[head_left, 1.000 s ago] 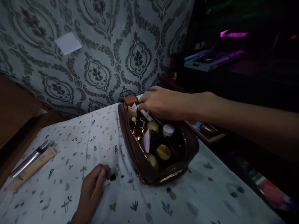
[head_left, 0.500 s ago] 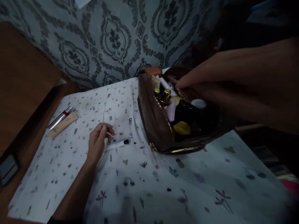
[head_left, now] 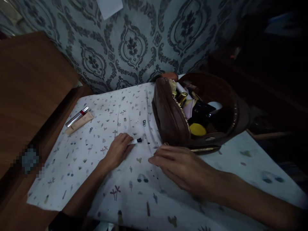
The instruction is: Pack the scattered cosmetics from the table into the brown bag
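Note:
My left hand (head_left: 119,148) is closed around a small white tube (head_left: 134,141) with a black cap, low over the patterned cloth. The cap end sticks out to the right of the fingers. My right hand (head_left: 176,163) is in front of the open brown bag (head_left: 169,120), its fingers drawn together and pointing left; whether anything is between them cannot be made out. The bag holds several cosmetics, among them a yellow round item (head_left: 198,129) and a white round lid (head_left: 215,105).
A beige tube (head_left: 79,123) and a silver and red tube (head_left: 77,117) lie side by side at the left of the cloth (head_left: 101,109). A wooden panel (head_left: 33,86) stands at the left. Behind the table is a patterned wall (head_left: 132,45).
My right hand has come out of the bag and moved left and down, in front of it. My left hand has closed on the white tube that lay beside it. The view has shifted.

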Demonstrator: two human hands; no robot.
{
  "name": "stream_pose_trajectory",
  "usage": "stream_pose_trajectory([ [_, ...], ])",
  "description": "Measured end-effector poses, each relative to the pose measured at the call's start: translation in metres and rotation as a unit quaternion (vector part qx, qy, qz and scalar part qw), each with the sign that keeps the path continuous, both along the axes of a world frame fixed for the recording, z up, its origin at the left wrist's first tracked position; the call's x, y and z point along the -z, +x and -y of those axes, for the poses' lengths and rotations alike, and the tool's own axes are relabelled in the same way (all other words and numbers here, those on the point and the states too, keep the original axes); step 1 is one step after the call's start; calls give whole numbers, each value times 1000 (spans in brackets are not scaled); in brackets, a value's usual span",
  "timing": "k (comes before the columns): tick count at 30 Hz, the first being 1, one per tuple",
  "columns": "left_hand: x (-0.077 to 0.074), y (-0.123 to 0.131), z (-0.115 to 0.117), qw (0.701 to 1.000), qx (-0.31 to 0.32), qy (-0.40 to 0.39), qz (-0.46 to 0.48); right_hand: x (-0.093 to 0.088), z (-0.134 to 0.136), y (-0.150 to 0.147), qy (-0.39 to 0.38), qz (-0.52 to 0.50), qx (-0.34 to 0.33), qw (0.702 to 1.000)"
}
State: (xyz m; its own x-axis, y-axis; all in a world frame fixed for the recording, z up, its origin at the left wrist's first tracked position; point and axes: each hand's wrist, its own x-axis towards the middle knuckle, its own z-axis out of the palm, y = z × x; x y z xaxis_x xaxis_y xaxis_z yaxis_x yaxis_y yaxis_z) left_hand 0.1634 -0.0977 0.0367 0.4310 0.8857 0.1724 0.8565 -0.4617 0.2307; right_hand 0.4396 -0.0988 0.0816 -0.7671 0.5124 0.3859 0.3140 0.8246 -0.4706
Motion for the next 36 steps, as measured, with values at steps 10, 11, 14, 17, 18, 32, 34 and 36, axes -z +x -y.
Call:
stream_pose_trajectory([
  [10, -6, -33, -50, 997, -35, 63, -9, 73, -13, -60, 117, 78, 94, 986],
  [11, -5, -35, -52, 997, -37, 61, -10, 83, -12, -60, 142, 88, 114, 979],
  [14, 0, -38, -51, 998, -42, 52, -10, 111, -8, -58, 171, 104, 185, 962],
  [17, 4, -40, -48, 998, -44, 44, -14, 127, -6, -57, 169, 103, 232, 952],
  [18, 4, -40, -47, 998, -44, 42, -18, 128, -7, -57, 170, 108, 237, 950],
  [32, 14, -41, -36, 988, -94, -75, -97, 69, -11, -75, 96, 172, 212, 957],
  [34, 12, -40, -28, 987, -73, -100, -98, 64, -14, -81, 69, 124, 198, 970],
  [36, 10, -40, -19, 991, -47, -88, -93, 64, -19, -87, 33, 60, 184, 980],
])
